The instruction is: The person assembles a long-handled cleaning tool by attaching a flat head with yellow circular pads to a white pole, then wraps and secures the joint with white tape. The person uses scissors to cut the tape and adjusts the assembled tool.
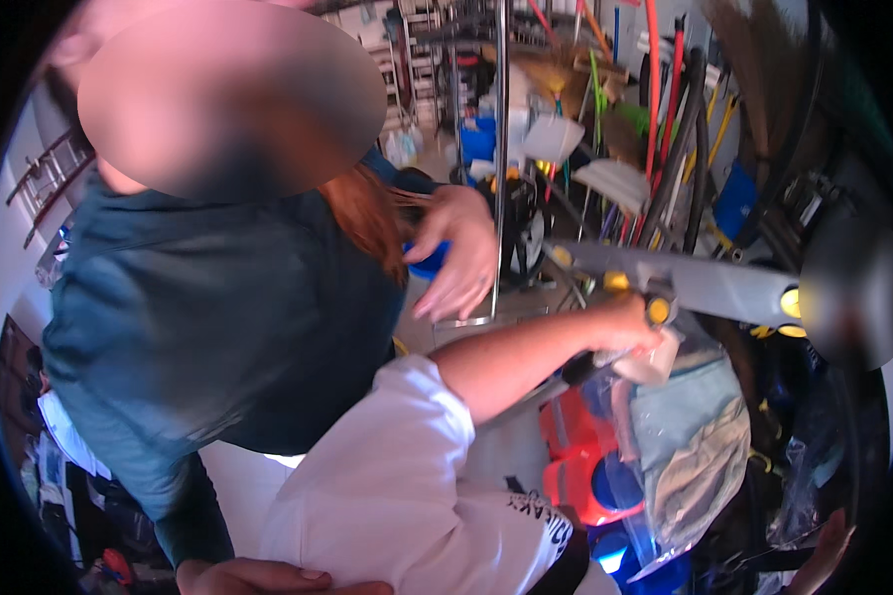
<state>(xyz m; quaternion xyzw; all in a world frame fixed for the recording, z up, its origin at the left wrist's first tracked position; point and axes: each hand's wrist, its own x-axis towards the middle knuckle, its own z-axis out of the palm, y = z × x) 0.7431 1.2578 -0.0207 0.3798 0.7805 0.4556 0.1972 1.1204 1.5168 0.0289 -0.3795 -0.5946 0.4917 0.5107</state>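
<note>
Broom handles (655,89), blue bin (477,139), orange bucket (575,456), clear bag (690,446).

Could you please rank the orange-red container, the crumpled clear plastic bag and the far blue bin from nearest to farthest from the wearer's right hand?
From the right hand, at the lower right edge:
1. Crumpled clear plastic bag, just above the hand.
2. Orange-red container, well to its left, low down.
3. Blue bin, far back among the brooms, top centre.
</note>
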